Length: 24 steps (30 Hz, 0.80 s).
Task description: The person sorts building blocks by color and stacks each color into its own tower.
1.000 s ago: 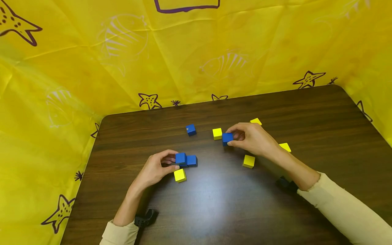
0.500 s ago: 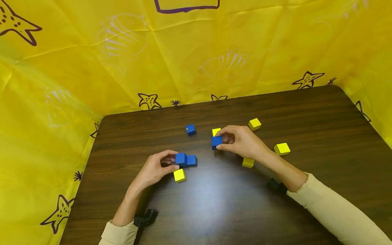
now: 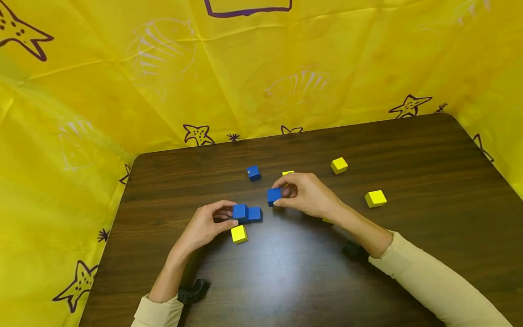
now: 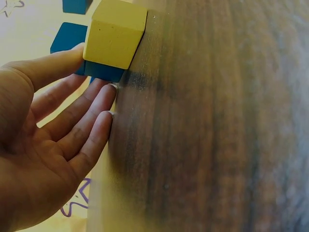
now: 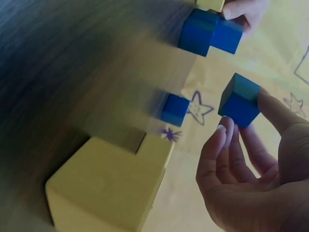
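My left hand (image 3: 208, 225) pinches a blue cube (image 3: 239, 211) between thumb and fingers. That cube sits on top of another blue cube (image 4: 104, 71), largely hidden in the head view. Against their right side stands a further blue cube (image 3: 255, 214) on the table. A yellow cube (image 3: 239, 234) lies just in front of the stack, near my left thumb. My right hand (image 3: 308, 195) grips a blue cube (image 3: 274, 196) between thumb and fingertips. In the right wrist view this held cube (image 5: 239, 99) is raised off the table, apart from the others.
Farther back on the brown table (image 3: 286, 281) lies a lone blue cube (image 3: 254, 173). Two yellow cubes (image 3: 339, 165) (image 3: 375, 199) lie to the right. My right hand and arm partly cover two more yellow cubes (image 3: 288, 172) (image 3: 328, 221). A yellow printed cloth (image 3: 237, 81) hangs behind the table.
My right hand has carried its blue cube leftward and slightly nearer to me, towards the stack. The left hand stays on the upper cube, practically unmoved.
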Tool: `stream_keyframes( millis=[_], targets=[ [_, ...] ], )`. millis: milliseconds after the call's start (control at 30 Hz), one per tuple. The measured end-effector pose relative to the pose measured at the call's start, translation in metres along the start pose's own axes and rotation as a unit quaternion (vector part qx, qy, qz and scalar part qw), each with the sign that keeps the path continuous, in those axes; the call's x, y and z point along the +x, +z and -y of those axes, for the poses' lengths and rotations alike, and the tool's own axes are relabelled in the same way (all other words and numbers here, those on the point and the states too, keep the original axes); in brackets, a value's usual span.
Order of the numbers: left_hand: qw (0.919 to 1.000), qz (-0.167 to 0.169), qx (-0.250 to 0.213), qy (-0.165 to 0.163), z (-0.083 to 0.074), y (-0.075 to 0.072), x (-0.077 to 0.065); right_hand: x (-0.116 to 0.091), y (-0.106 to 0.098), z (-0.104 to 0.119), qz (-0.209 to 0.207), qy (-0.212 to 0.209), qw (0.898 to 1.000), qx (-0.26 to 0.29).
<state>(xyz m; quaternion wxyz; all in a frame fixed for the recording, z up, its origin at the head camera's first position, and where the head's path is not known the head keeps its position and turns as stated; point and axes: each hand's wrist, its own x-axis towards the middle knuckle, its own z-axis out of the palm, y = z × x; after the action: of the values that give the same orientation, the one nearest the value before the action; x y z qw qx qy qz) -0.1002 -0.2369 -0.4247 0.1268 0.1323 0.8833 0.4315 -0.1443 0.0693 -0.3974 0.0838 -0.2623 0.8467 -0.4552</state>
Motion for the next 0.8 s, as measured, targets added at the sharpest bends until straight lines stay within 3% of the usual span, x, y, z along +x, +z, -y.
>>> stream_keyframes(
  millis=[800],
  targets=[
    [1.0000,-0.002,-0.007,0.000,0.001,0.001,0.002,0.016,0.034,0.016,0.025,-0.029,0.999,-0.008]
  ],
)
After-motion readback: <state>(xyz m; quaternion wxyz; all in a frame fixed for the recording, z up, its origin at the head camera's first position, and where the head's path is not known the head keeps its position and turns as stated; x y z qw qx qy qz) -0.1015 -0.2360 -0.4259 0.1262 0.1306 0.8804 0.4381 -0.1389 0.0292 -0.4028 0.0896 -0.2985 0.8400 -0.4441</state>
